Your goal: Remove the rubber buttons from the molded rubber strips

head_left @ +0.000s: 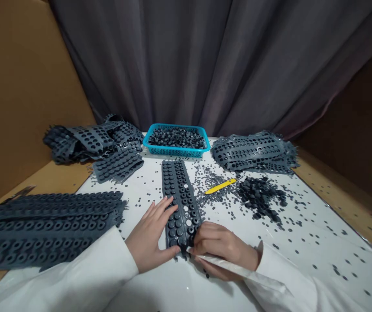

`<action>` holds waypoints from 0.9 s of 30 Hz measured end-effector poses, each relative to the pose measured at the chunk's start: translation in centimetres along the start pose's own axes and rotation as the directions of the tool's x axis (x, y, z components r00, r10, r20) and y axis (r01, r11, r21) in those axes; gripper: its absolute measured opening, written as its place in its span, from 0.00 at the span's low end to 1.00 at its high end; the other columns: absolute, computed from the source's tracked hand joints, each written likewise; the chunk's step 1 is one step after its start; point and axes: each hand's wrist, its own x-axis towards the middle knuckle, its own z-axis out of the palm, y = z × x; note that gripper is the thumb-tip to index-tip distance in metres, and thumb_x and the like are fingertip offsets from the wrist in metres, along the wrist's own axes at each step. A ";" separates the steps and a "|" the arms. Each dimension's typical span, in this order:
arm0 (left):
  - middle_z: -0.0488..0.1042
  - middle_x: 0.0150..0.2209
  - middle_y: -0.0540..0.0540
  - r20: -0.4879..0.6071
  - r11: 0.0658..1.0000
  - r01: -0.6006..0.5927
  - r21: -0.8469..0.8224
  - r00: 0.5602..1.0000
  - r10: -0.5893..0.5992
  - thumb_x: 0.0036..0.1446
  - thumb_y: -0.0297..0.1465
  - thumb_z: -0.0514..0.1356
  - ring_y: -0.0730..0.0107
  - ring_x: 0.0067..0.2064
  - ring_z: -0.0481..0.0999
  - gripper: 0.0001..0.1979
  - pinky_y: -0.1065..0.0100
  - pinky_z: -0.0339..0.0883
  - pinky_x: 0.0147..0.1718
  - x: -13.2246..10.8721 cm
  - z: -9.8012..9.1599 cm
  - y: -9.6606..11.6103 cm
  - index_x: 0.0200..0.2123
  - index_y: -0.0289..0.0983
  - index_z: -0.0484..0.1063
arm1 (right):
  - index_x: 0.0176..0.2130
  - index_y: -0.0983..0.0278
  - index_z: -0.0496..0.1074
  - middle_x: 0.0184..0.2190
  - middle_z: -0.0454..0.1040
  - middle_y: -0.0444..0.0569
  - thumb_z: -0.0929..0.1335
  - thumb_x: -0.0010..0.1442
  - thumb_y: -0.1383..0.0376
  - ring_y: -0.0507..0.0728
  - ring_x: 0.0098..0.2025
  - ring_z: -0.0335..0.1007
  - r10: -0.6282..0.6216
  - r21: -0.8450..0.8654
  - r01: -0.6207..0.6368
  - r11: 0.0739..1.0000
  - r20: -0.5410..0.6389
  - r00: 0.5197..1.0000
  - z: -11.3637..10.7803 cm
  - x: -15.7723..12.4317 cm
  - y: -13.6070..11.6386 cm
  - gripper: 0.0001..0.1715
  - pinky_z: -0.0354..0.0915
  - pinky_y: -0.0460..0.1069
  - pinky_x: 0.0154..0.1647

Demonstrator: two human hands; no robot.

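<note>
The studded rubber strip (179, 195) below the blue basket (176, 140) is showing empty holes; our left hand (150, 234) is pressing it open-fingered, our right hand (221, 249) clenching a pale flat tool (226, 268).

White table (315, 229) with scattered dark discs (260, 197), 1 blue basket (176, 152)

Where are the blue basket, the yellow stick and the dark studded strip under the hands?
Blue basket (176, 151): head view, front rim.
Yellow stick (221, 186): head view, middle.
Dark studded strip (175, 184): head view, upper part.

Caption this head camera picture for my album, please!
Left hand pins a dark rubber strip while right hand grips a pale tool at its end.
</note>
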 end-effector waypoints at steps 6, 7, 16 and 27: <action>0.46 0.65 0.41 0.018 1.000 0.021 0.009 1.000 -0.021 0.50 0.37 0.59 0.57 0.64 0.46 0.37 0.51 0.40 0.62 0.1 0.2 -0.3 0.62 0.37 0.48 | 0.37 0.65 0.69 0.45 0.74 0.55 0.63 0.60 0.71 0.58 0.49 0.66 -0.091 -0.230 0.108 0.967 0.082 0.992 0.0 0.2 -0.2 0.05 0.63 0.54 0.49; 0.45 0.65 0.41 0.023 0.999 0.030 0.011 0.999 -0.030 0.50 0.37 0.59 0.57 0.65 0.46 0.38 0.51 0.40 0.62 0.1 0.2 -0.3 0.62 0.37 0.48 | 0.37 0.66 0.69 0.49 0.72 0.56 0.63 0.61 0.70 0.59 0.52 0.64 -0.102 -0.278 0.129 0.952 0.109 0.989 0.0 0.3 -0.2 0.06 0.61 0.56 0.52; 0.46 0.65 0.41 0.046 0.997 0.077 0.004 0.996 -0.078 0.48 0.39 0.61 0.57 0.65 0.45 0.40 0.51 0.40 0.62 0.2 0.2 -0.3 0.62 0.37 0.47 | 0.40 0.67 0.69 0.50 0.71 0.58 0.61 0.63 0.71 0.58 0.51 0.65 -0.054 -0.392 0.141 0.909 0.224 0.973 0.8 -0.4 -0.3 0.08 0.61 0.58 0.55; 0.43 0.66 0.44 0.095 0.994 0.106 0.022 0.990 -0.108 0.50 0.44 0.59 0.58 0.65 0.43 0.41 0.51 0.39 0.62 0.2 0.0 -0.3 0.63 0.38 0.45 | 0.42 0.64 0.65 0.57 0.63 0.58 0.61 0.64 0.64 0.60 0.62 0.51 0.324 -0.155 -0.328 0.932 -0.049 0.945 -0.5 -0.4 0.4 0.09 0.61 0.59 0.55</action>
